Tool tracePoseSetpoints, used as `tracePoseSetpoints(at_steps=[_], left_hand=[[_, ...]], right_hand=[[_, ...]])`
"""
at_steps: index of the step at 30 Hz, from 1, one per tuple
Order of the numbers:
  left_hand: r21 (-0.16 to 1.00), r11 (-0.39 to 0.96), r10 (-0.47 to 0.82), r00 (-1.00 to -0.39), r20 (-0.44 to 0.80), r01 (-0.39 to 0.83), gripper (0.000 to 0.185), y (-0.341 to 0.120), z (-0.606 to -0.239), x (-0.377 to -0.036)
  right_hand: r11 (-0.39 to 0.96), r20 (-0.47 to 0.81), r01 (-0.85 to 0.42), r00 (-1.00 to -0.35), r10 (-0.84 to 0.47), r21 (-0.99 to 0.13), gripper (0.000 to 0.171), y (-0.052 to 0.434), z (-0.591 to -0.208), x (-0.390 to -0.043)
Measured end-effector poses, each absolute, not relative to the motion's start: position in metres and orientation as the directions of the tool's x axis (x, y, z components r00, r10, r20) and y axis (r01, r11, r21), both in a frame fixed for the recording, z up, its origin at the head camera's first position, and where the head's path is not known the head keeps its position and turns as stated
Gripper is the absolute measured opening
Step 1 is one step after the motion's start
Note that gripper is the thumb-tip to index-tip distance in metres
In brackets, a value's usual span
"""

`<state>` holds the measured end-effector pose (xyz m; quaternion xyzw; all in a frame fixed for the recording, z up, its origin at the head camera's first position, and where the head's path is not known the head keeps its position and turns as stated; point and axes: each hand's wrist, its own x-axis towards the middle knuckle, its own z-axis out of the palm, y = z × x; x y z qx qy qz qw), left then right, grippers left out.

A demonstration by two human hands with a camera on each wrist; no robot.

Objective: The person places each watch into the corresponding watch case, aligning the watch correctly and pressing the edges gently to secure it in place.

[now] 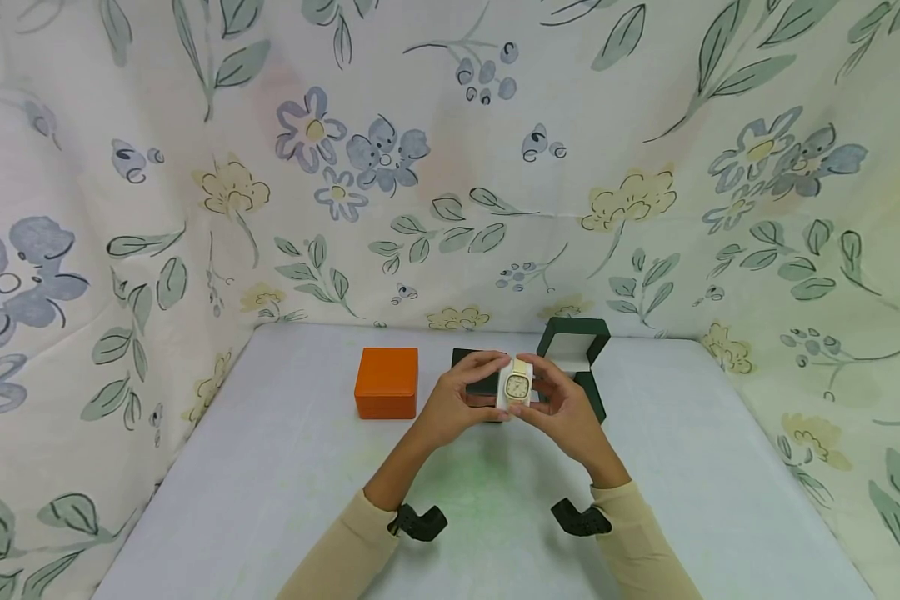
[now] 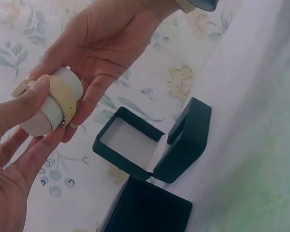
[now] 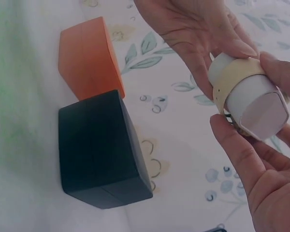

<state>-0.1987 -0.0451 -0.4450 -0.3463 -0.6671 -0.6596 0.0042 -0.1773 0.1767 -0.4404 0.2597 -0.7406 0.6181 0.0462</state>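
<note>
Pale grey table [image 1: 285, 467], evenly lit. Floral cloth [image 1: 450, 167] with blue and yellow flowers and green leaves encloses it behind and on both sides.

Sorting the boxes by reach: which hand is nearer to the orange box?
Left. The left hand holds the watch just right of the orange box; the right hand grips the watch's far side, beside the open green box.

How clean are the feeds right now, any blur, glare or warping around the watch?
Head view: even, soft light, wide-angle bending at the edges, watch small but its face is sharp. Left wrist view: washed-out and hazy, the near left hand soft, the open dark box clearer. Right wrist view: the watch on its pillow is fairly sharp, the table behind slightly overexposed.
</note>
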Motion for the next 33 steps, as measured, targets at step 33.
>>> tracePoseSetpoints(at_steps=[33], left_hand=[[0.896, -0.115, 0.498, -0.756, 0.426, 0.429, 0.078, -0.052, -0.444, -0.204]], right_hand=[[0.219, 0.477, -0.572, -0.799, -0.367, -0.790, 0.085, 0.187, -0.434, -0.176]])
